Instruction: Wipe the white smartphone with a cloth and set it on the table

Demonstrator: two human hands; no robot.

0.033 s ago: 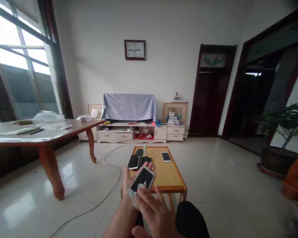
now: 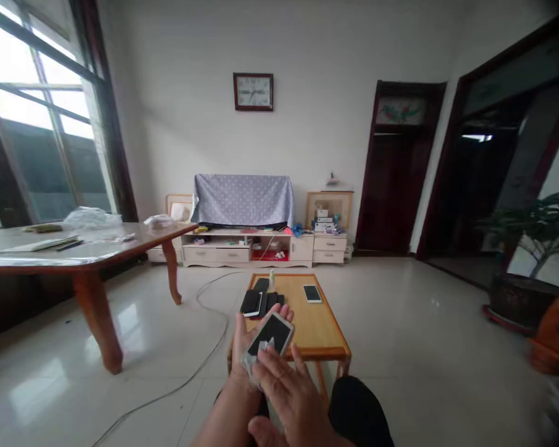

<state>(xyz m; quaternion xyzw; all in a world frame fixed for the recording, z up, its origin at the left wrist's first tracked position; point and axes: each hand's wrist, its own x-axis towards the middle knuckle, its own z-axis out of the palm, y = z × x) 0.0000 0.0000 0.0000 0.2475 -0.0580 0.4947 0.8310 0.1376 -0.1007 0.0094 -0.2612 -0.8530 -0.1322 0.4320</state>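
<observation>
A smartphone (image 2: pixel 276 330) with a white frame and dark screen lies tilted across my left hand (image 2: pixel 243 343), whose palm faces up beneath it. The fingertips of my right hand (image 2: pixel 292 390) press a thin white wipe (image 2: pixel 266 344) onto the lower part of the screen. More of the wipe bunches near the phone's bottom edge, partly hidden by my fingers. Both hands are above the near end of a low wooden table (image 2: pixel 323 332). On it, a white-framed phone (image 2: pixel 312 293) lies at the right, and several dark phones (image 2: pixel 250 302) are grouped at the left.
A small bottle (image 2: pixel 272 279) stands at the low table's far edge. To the left is a larger table (image 2: pixel 135 245) with plastic bags (image 2: pixel 92 218). A cable (image 2: pixel 205 359) runs over the floor. A TV cabinet (image 2: pixel 233 256) lines the wall; a potted plant (image 2: pixel 524 298) is at right.
Hardly anything differs. My hands and the phone have shifted very slightly to the right, with the wipe still pressed to the screen.
</observation>
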